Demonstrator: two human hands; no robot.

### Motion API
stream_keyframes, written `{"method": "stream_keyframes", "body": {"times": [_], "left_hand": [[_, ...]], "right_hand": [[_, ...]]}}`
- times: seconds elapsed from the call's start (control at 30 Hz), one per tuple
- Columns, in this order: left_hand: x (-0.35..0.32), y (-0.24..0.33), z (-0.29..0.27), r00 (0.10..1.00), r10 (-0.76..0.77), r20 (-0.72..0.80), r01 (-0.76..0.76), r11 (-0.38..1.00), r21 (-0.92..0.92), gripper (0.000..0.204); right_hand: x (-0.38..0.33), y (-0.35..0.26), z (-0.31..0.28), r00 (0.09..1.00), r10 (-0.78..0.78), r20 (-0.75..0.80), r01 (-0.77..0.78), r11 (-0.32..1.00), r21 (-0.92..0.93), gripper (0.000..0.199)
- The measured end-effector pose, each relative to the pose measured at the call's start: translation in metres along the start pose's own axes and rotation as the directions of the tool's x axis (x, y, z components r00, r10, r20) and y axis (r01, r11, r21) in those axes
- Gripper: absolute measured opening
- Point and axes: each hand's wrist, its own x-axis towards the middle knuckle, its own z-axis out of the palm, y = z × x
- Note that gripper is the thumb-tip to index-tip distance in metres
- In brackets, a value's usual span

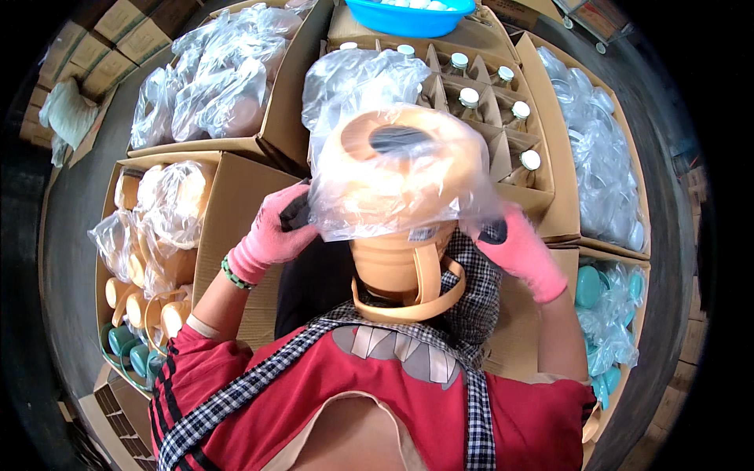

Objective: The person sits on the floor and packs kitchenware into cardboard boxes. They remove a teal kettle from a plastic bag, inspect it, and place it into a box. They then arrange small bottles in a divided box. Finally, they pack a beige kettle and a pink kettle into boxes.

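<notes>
In front of my chest stands a peach-orange plastic flask shell, with a side handle and a loop handle at its lower end. Its wide upper end has a round opening with a dark hole in it. A clear plastic bag covers that upper part, its lower edge hanging around the shell. My left hand, in a pink glove with dark fingers, grips the bag's edge on the left. On the other side my right hand, gloved alike and slightly blurred, pinches the bag's right edge.
Beyond the shell, a divided carton holds glass bottles with white caps. Cartons of bagged goods stand around me: orange shells left, clear items right, teal parts lower right. A blue basin sits at the back.
</notes>
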Motion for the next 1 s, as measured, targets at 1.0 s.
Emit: {"method": "stream_keyframes", "body": {"times": [1.0], "left_hand": [[-0.105, -0.027, 0.019, 0.921, -0.362, 0.142, 0.386, 0.803, -0.455, 0.019]], "right_hand": [[0.031, -0.057, -0.059, 0.729, -0.68, -0.078, 0.53, 0.633, -0.564, 0.024]]}}
